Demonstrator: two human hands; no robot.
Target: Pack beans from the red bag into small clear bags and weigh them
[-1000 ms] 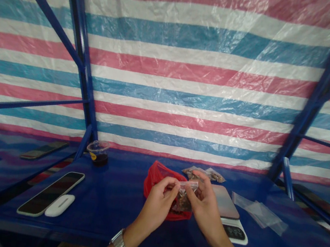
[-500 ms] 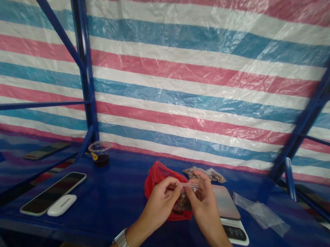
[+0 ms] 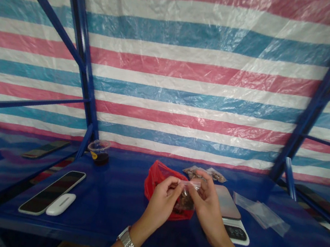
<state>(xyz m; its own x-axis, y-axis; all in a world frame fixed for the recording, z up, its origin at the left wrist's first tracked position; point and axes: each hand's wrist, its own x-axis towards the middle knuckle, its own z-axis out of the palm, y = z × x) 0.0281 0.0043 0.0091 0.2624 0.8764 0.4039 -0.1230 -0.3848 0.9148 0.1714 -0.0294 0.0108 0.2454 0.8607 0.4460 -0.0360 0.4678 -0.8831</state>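
Observation:
Both hands pinch the top edge of a small clear zip bag (image 3: pixel 186 200) with brown bits in it. My left hand (image 3: pixel 163 200) is closed on its left corner, thumb against the fingers. My right hand (image 3: pixel 206 199) grips the strip further right. The bag hangs over a red plastic bag (image 3: pixel 155 178), which lies open on the blue table. To the right of my right hand is a kitchen scale (image 3: pixel 227 203) with a steel plate and dark display. Filled zip bags (image 3: pixel 216 175) lie behind the hands.
Clear flat bags (image 3: pixel 260 213) lie right of the scale. A smartphone (image 3: pixel 52 192) and a white oval case (image 3: pixel 61 205) rest at the left. Near the left post (image 3: pixel 84 49) stands a plastic cup (image 3: pixel 99 153) with dark liquid. A striped tarp (image 3: pixel 192 77) hangs behind the table.
My right hand's thumb and fingers have shifted slightly along the zip bag's top edge. Both hands still hold the bag in nearly the same place.

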